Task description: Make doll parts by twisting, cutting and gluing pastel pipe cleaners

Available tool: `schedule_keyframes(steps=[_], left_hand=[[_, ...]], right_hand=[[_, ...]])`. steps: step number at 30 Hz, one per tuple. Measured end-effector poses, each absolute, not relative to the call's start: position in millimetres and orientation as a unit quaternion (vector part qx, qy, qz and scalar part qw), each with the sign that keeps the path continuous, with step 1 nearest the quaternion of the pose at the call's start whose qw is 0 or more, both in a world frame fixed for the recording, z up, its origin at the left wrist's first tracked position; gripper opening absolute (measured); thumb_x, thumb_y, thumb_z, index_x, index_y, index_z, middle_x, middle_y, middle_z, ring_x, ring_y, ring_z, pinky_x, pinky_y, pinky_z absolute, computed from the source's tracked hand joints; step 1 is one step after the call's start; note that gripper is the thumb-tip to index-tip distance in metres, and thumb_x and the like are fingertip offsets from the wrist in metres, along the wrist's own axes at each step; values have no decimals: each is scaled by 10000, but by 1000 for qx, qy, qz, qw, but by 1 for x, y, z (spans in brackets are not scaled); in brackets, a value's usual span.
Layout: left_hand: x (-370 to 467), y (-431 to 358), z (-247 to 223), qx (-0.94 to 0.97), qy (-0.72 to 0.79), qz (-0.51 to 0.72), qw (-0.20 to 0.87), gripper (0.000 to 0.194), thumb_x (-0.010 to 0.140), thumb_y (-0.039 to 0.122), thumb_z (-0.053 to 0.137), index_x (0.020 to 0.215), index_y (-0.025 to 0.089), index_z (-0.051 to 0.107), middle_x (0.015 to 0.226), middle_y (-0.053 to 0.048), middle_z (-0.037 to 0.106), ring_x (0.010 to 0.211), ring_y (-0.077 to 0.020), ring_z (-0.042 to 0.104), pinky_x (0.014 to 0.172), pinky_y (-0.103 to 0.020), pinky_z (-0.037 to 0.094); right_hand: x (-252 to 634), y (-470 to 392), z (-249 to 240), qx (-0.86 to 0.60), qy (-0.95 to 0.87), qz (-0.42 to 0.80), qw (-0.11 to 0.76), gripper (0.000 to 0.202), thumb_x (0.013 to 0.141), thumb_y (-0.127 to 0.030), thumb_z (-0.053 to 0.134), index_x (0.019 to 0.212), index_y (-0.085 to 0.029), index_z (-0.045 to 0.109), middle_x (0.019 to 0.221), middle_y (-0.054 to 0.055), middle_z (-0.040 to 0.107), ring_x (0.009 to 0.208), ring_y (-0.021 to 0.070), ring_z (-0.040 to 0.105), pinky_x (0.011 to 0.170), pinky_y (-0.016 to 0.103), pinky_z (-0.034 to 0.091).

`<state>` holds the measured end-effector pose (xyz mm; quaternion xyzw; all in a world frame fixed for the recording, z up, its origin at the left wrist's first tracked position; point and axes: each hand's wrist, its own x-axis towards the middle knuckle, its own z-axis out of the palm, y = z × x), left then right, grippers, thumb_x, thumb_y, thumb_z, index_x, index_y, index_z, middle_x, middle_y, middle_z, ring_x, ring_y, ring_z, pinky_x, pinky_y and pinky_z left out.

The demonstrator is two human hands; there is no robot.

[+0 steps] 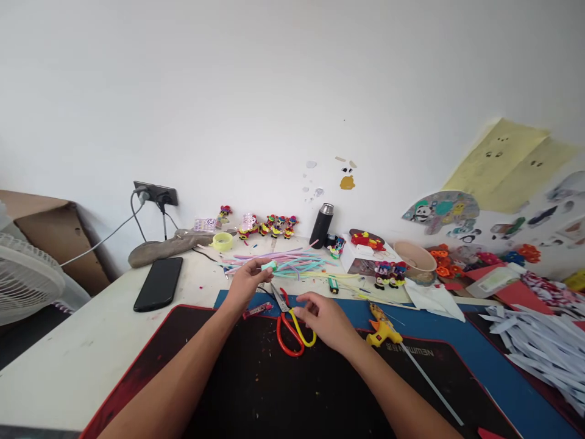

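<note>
My left hand (pixel 249 281) pinches a small mint-green piece (pixel 269 266) between thumb and fingers, in front of a pile of pastel pipe cleaners (pixel 301 261). Scissors (pixel 289 323) with one red and one yellow handle lie partly open on the black mat (pixel 256 378), blades pointing away from me. Just right of them is my right hand (pixel 320 316), its fingers curved and apart with nothing between them, the fingertips close to the yellow handle.
A yellow glue gun (pixel 382 326) lies to the right, a black phone (pixel 158 284) to the left. Behind stand a black bottle (pixel 322 226), tape (pixel 222 241) and small colourful figures (pixel 278 225). White paper strips (pixel 543 347) are heaped far right; a fan (pixel 27 280) is far left.
</note>
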<state>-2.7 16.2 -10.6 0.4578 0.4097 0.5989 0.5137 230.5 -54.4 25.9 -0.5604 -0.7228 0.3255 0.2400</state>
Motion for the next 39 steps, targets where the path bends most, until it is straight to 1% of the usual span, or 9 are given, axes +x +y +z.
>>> schedule_keyframes(steps=[10,15,19,23,27,30,32,35,39], left_hand=[[-3,20,-15,469,403,598,510,526,608,517,894,972,166,750,720,-36,720,662,-192,668,655,-319,541],[-4,21,-16,467,399,598,515,525,611,515,891,976,165,748,713,-30,716,655,-185,667,664,-311,539],[-4,20,-14,458,400,598,522,553,594,528,893,979,160,744,717,-27,713,645,-182,665,665,-310,536],[-5,18,-10,448,401,602,526,563,590,524,900,981,154,737,719,-23,708,650,-181,669,672,-312,536],[-5,17,-7,441,398,607,527,559,581,526,906,962,153,738,709,-23,703,644,-187,674,669,-320,542],[-5,16,-7,441,401,605,528,556,578,529,906,956,156,741,704,-23,703,644,-190,677,671,-324,546],[-4,16,-7,444,405,600,528,553,580,531,905,954,158,741,705,-23,703,647,-190,677,675,-325,547],[-4,17,-9,444,406,602,526,570,570,538,907,958,156,737,705,-25,707,651,-190,677,670,-323,546],[-5,19,-11,440,406,605,525,595,559,541,914,968,147,734,717,-32,715,652,-190,679,671,-325,551]], right_hand=[[206,-80,25,-571,-804,155,63,478,863,-404,726,1309,-238,684,1139,103,704,1012,284,674,809,332,442],[199,-78,27,-580,-801,136,51,437,869,-301,691,1300,-228,681,1084,92,726,955,262,687,793,324,435],[202,-76,24,-576,-794,173,87,432,819,-255,698,1249,-214,702,954,65,740,865,232,681,720,295,419],[210,-72,20,-590,-729,304,166,415,791,-261,711,1203,-213,709,796,20,701,676,167,627,595,258,387],[221,-71,20,-584,-550,534,267,450,840,-437,711,1218,-206,634,751,0,666,449,96,499,408,205,240],[227,-77,20,-530,-456,636,326,484,831,-605,730,1069,-199,613,720,-19,628,400,51,427,386,184,103],[229,-80,18,-500,-433,671,336,501,815,-646,746,954,-189,597,722,-21,615,393,25,384,394,188,67],[229,-81,14,-473,-409,696,353,494,789,-610,796,844,-168,582,728,-13,607,404,12,357,401,200,67],[230,-81,20,-429,-388,698,422,459,763,-559,834,838,-171,600,773,10,628,451,38,385,427,210,172]])
